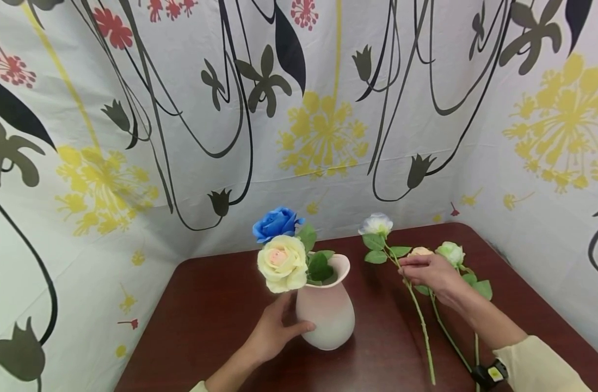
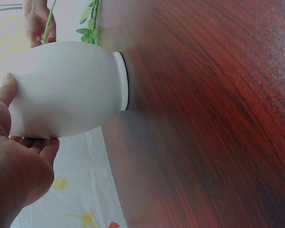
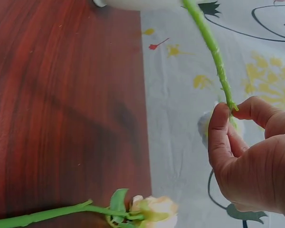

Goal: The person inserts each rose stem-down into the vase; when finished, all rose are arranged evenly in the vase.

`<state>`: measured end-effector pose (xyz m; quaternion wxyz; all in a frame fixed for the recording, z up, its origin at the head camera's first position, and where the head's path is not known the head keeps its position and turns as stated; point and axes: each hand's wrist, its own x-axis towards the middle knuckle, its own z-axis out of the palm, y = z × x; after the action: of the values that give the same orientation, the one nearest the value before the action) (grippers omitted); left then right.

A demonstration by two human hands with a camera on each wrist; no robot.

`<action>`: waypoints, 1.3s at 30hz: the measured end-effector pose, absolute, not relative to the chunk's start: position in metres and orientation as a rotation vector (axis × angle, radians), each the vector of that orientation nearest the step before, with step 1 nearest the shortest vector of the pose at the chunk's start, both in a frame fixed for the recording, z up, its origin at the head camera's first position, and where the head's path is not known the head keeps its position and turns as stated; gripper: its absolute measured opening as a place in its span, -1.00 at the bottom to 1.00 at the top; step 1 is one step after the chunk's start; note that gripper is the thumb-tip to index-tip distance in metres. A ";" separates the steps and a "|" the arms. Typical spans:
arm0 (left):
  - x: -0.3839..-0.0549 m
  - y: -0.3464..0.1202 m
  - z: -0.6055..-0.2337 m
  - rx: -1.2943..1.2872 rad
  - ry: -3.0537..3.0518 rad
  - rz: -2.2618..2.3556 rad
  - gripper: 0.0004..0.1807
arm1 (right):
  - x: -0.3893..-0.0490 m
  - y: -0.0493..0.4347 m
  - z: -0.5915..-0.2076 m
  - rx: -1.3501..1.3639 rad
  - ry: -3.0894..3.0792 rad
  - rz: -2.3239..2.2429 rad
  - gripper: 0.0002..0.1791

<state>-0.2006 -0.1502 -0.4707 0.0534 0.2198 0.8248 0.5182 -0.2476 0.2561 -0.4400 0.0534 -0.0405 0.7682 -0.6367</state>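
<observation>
My left hand [image 1: 274, 326] holds the side of a white vase [image 1: 327, 316] with a pinkish neck, which stands upright on the table. In the left wrist view the thumb and fingers curl around the vase body [image 2: 71, 90]. A blue rose [image 1: 276, 224] and a cream rose [image 1: 282, 263] stand in the vase, leaning over its left rim. My right hand [image 1: 433, 275] pinches the green stem [image 3: 213, 52] of a white rose [image 1: 376, 224] between thumb and fingertips. That rose is raised over the table, its bloom up and the stem's end slanting toward me.
On the right side of the dark red wooden table [image 1: 201, 305] lie a pale green rose [image 1: 450, 253] and a peach rose [image 3: 154, 211], partly behind my right hand in the head view. A white flower-printed cloth [image 1: 289, 201] hangs behind and beside the table.
</observation>
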 end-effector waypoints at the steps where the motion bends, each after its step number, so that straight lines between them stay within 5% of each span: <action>1: -0.200 -0.150 -0.471 0.667 2.506 1.575 -0.12 | -0.247 0.255 -0.438 -0.124 2.325 -1.948 -0.55; 16: -0.202 -0.151 -0.472 0.685 2.524 1.556 -0.12 | -0.236 0.248 -0.390 -0.140 2.087 -2.209 -0.89; 39: -0.201 -0.150 -0.471 0.705 2.524 1.578 -0.12 | -0.231 0.264 -0.344 -0.311 1.070 -2.984 -0.77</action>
<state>-0.2009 -0.1503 -0.4712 0.0413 0.2303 0.8244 0.5155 -0.2314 0.2641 -0.3443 -0.0217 -0.0975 0.3358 -0.9366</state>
